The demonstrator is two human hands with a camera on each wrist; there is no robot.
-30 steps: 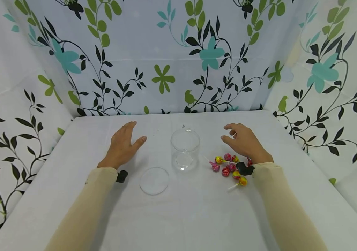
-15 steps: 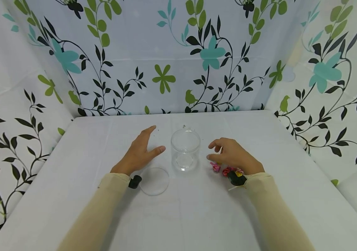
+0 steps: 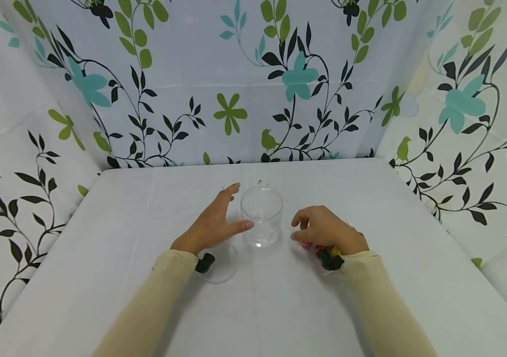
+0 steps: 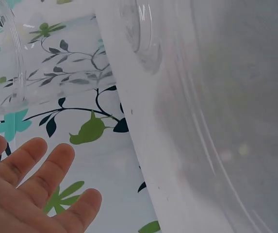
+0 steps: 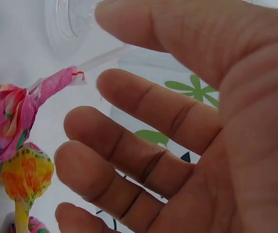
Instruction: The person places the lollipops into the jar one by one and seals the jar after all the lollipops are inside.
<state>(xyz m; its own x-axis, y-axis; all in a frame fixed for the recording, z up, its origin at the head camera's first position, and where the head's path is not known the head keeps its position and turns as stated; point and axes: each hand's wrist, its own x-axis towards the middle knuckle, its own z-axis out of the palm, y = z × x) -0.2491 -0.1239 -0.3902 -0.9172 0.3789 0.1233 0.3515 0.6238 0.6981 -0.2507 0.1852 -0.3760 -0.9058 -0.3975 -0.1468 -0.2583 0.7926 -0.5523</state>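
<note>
A clear glass jar stands upright, its mouth facing up. Close to its left side is my left hand, thumb and fingers spread and holding nothing; whether the thumb touches the glass I cannot tell. A clear round lid lies flat, partly hidden under my left wrist. Over the lollipops hovers my right hand, its fingers loosely bent around nothing. The right wrist view shows a pink-wrapped lollipop and a yellow-wrapped lollipop beside the fingertips. Most of the pile is hidden beneath that hand in the head view.
A white cloth covers the table. Leaf-patterned curtains hang behind it and at both sides. A small black wrist camera sits at the left cuff, another black wrist camera at the right.
My left hand has moved right, from the far left up to the jar. The right hand has come left and nearer to me, covering more lollipops. Jar and lid stay put.
</note>
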